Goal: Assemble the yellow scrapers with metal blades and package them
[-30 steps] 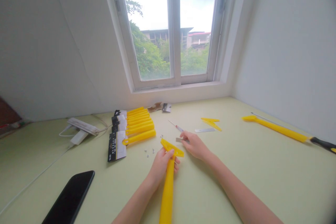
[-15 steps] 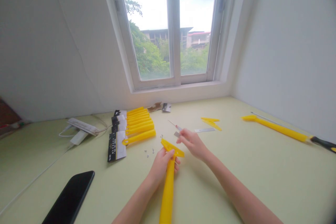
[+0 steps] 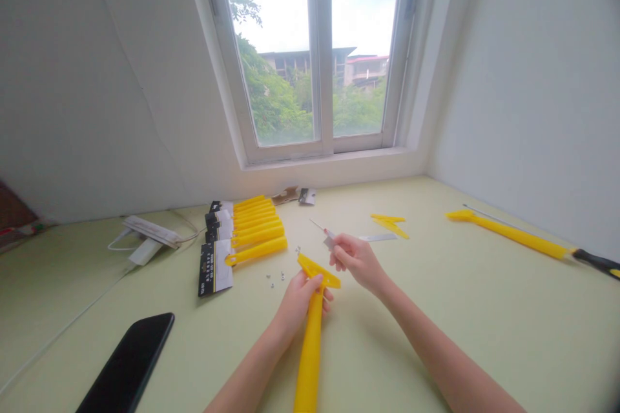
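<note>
My left hand [image 3: 294,310] is closed around the neck of a yellow plastic scraper [image 3: 312,348], just below its wide head. The long handle runs down out of the bottom of view. My right hand [image 3: 356,259] pinches a small flat metal blade [image 3: 330,240], held up beyond the scraper head and apart from it. Close to these fingers is a thin pointed tool [image 3: 318,226]; whether it touches the hand I cannot tell. A long metal strip [image 3: 380,237] lies behind the right hand, partly covered by it. Several small screws or nuts [image 3: 272,284] are scattered left of the scraper head.
Several yellow handles [image 3: 256,249] with black-and-white cards [image 3: 216,269] lie in a row at left. A black phone [image 3: 128,361] is at front left, a power strip [image 3: 151,231] behind it. Yellow plastic pieces [image 3: 390,224] and another long yellow scraper [image 3: 518,237] lie at right.
My right hand has shifted slightly right and turned, lifting the metal blade a little. My left hand and the yellow scraper stay in place.
</note>
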A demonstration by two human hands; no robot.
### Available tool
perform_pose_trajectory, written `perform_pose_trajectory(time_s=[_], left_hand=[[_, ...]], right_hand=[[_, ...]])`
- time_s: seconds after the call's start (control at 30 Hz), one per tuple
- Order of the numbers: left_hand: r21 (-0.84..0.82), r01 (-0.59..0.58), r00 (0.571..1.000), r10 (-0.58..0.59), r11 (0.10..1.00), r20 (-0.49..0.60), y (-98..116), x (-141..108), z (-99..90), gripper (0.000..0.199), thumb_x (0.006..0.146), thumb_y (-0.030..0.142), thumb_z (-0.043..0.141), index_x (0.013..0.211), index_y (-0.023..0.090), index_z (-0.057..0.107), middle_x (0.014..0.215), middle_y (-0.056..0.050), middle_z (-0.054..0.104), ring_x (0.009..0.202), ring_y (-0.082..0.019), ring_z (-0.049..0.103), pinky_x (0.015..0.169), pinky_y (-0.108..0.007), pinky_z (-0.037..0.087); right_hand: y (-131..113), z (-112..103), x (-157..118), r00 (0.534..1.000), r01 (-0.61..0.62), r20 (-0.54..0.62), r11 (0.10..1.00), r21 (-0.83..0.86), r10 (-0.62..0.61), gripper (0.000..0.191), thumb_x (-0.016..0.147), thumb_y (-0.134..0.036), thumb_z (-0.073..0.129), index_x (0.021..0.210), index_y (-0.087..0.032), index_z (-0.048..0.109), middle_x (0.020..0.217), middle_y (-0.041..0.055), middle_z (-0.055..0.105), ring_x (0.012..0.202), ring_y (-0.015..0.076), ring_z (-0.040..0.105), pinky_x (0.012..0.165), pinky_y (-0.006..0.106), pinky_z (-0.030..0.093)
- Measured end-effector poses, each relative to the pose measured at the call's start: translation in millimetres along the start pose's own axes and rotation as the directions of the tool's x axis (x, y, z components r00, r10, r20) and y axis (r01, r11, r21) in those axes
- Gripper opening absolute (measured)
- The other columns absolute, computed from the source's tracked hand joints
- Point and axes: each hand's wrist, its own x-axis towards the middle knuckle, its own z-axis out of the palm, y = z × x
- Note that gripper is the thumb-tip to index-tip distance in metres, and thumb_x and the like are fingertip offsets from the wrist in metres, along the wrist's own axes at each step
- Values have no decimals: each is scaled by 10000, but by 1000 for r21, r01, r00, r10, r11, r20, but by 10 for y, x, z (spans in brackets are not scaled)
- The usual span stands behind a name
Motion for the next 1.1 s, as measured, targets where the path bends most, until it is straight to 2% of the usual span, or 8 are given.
perform_pose_trajectory(time_s=[0.1, 0.2, 0.33, 0.47, 0.57, 0.7, 0.93, 1.1], left_hand=[[6, 4, 1000, -4, 1000, 1, -7, 13, -5, 296, 745, 392, 495, 891, 140, 442, 639, -26, 584, 491, -121, 551, 499, -248, 420], [3, 7, 1000, -7, 1000, -2, 10, 10, 7, 301, 735, 401, 508, 877, 144, 444, 634, -23, 582, 487, -120, 548, 495, -247, 418], [0, 11, 1000, -11, 1000, 0, 44, -11, 28, 304, 731, 402, 515, 880, 146, 448, 626, -20, 582, 486, -119, 546, 497, -245, 417], [6, 21, 1000, -21, 1000, -9, 58, -20, 35, 293, 733, 394, 510, 875, 145, 449, 622, -20, 581, 496, -122, 548, 507, -251, 422], [11, 15, 1000, -15, 1000, -8, 45, -13, 27, 287, 739, 389, 501, 871, 140, 447, 624, -24, 582, 494, -121, 547, 507, -253, 422], [5, -1, 1000, 1, 1000, 3, 31, -12, 18, 283, 753, 387, 485, 879, 136, 447, 643, -29, 585, 500, -117, 548, 510, -251, 424], [12, 28, 1000, -28, 1000, -3, 54, -23, 32, 265, 755, 368, 486, 886, 140, 449, 641, -23, 589, 507, -114, 552, 517, -245, 427], [0, 25, 1000, -25, 1000, -9, 24, 1, 22, 275, 749, 375, 494, 883, 140, 448, 639, -21, 589, 489, -110, 547, 504, -242, 425]], right_hand=[[1, 1, 18, 1000, -10, -18, 999, 34, 10, 138, 729, -229, 449, 762, -155, 561, 573, -5, 600, 459, 89, 493, 482, 224, 425], [15, -19, 50, 996, -85, -28, 990, 112, 88, 222, 716, -224, 437, 847, -143, 597, 650, 24, 634, 529, 107, 533, 540, 245, 454], [52, -67, 68, 976, -219, 42, 938, 271, 215, 325, 673, -172, 446, 951, -160, 615, 861, 58, 658, 744, 144, 595, 711, 289, 479], [65, -90, 49, 974, -226, 54, 902, 368, 222, 287, 668, -188, 547, 948, -194, 609, 950, 48, 637, 885, 180, 604, 845, 343, 440], [43, -90, 32, 973, -221, 35, 881, 418, 227, 228, 680, -245, 598, 901, -194, 578, 927, 49, 637, 838, 192, 627, 828, 377, 455], [-4, -86, 17, 957, -278, 45, 867, 413, 285, 286, 707, -307, 590, 962, -206, 511, 768, 23, 641, 718, 182, 645, 745, 409, 495], [-41, -84, 8, 951, -290, 36, 842, 456, 308, 361, 607, -113, 604, 938, -210, 498, 774, -4, 626, 740, 160, 638, 788, 378, 493], [-9, -92, 18, 949, -291, 13, 855, 430, 317, 353, 595, -119, 604, 929, -203, 527, 726, -11, 621, 714, 152, 624, 758, 375, 500]])
